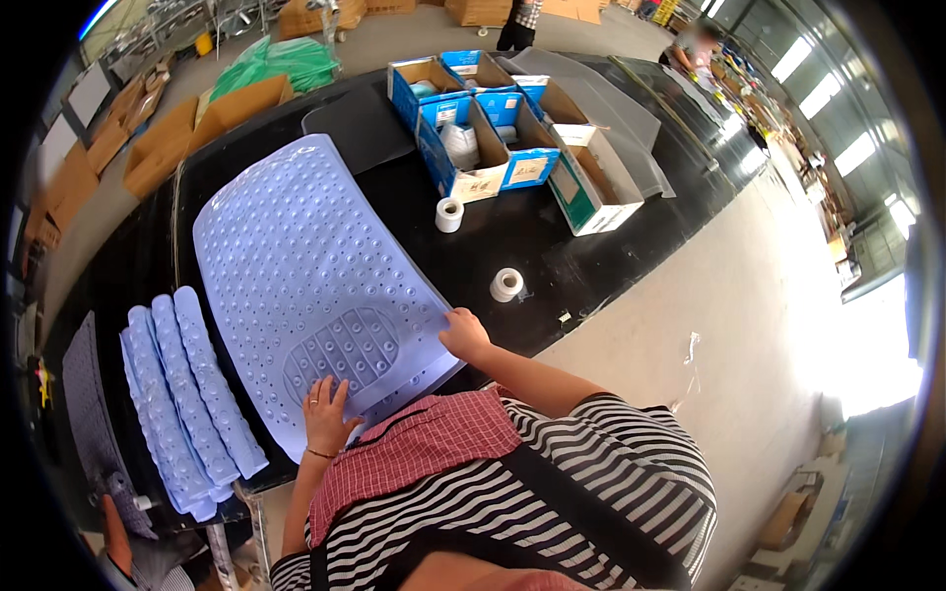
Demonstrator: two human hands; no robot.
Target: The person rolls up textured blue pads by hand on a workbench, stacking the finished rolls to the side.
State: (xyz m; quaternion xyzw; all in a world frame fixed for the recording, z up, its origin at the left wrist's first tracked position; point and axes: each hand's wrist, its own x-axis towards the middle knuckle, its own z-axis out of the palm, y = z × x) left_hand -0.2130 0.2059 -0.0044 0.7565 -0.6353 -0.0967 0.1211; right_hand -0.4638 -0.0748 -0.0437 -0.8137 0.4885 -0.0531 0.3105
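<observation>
A blue-lilac bath mat [296,231] covered in small suction cups lies spread on the black table, with a ribbed oval patch near its close end. My left hand [328,422] rests on the near edge beside that oval, its fingers spread and nothing gripped. At the mat's right edge, my right hand [463,335] has its fingers curled round the rim. Left of the mat lie several rolled mats [182,394] of the same colour, side by side.
Two white tape rolls [448,215] stand right of the mat. Blue open boxes [527,167] and a white-green box [601,202] sit farther back on the black table [434,256]. At far left, another person's hand [115,532] is by a dark mat [89,404].
</observation>
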